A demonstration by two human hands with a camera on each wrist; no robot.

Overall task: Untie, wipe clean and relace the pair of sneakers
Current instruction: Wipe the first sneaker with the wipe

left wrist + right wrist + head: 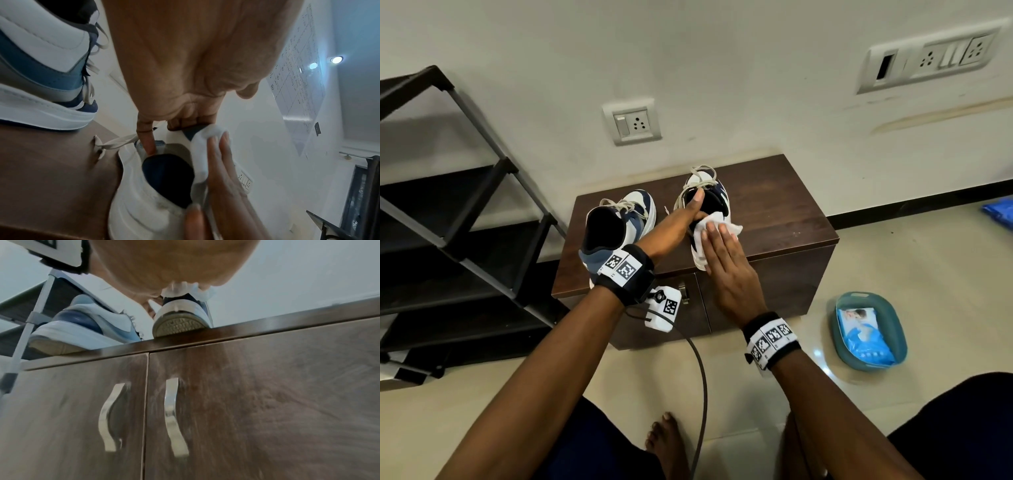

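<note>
Two white and blue sneakers stand on a low brown cabinet [784, 219]. My left hand [690, 214] grips the collar of the right-hand sneaker [717, 195], thumb outside, fingers [147, 142] hooked inside the opening. That sneaker [139, 194] is tipped up, its heel sole [180, 326] facing me. My right hand [722, 250] lies flat, its straight fingers [222, 162] pressing a white wipe [717, 222] against the shoe's outer side near the heel. The wipe [207, 139] drapes over the collar. The other sneaker [616, 229] stands untouched to the left, its laces loose.
A black shoe rack [458, 212] stands left of the cabinet. On the floor to the right sits a teal basin [840, 329] holding a blue wipes pack [859, 329]. A cable [700, 383] hangs from my left wrist past my bare foot [664, 435]. The cabinet doors carry metal handles [174, 417].
</note>
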